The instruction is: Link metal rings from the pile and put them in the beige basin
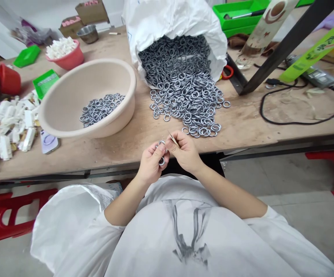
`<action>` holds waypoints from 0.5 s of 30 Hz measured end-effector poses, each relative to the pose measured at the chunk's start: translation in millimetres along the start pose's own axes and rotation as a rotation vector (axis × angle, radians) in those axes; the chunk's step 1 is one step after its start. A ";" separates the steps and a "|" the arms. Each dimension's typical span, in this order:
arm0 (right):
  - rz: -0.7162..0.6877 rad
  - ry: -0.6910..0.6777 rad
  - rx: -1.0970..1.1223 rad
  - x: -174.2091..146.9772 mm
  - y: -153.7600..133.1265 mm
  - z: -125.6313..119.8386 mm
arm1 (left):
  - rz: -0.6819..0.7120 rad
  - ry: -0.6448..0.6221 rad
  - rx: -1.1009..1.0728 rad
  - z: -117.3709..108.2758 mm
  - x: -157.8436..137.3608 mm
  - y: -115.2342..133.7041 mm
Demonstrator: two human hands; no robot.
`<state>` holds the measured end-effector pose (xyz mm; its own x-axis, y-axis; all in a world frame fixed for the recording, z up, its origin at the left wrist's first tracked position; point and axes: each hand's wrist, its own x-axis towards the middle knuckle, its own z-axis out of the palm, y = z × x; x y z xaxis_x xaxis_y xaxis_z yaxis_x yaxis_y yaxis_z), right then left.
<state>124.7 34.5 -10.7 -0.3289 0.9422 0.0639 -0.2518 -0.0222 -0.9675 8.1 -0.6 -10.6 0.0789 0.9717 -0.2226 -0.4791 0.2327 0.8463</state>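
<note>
White shirt front (155,242), dark ribbon-like print, at 6 o'clock, closest to the lens. Clock centred on my hands.

Left hand (152,163): closed in a pinch on at least two grey rings (161,162). Right hand (186,152): thumb and finger gripping a thin pointed sliver (173,139), tip toward 11; can't tell its material. Hands side by side at the near edge of the table (241,125).

Progress, my reading: early. Modest pile (102,109) of rings in the basin (60,104) at 10; far larger mass inside the sack (172,17) at 12, spilling out as a loose heap (191,98) toward 1. If the basin lot is finished, most is left.

Textures: rings round, dull metallic sheen. Basin smooth, beige, probably plastic. Sack crinkled, white, mouth sagging wide. Tabletop wood-like, scuffed. White angular pieces (7,148) heaped at 9.
</note>
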 end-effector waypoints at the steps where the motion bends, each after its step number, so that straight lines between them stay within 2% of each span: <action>1: -0.012 -0.005 -0.017 1.9 -0.9 -1.7 | -0.020 -0.014 -0.011 0.0 -0.7 2.3; 6: -0.131 0.049 -0.155 4.1 -7.8 -12.3 | -0.056 -0.055 -0.058 -0.6 -2.3 13.6; 11: -0.326 -0.156 -0.499 -9.1 -15.3 -16.4 | -0.046 -0.054 -0.087 -4.5 -1.1 14.5; 15: -0.441 -0.157 -0.700 -12.8 -15.6 -14.3 | -0.071 -0.026 -0.087 -6.4 -0.9 13.1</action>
<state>145.8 27.6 0.1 -0.4688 0.7573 0.4546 0.2189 0.5982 -0.7708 -3.8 1.3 -2.3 0.1378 0.9539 -0.2667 -0.5458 0.2978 0.7832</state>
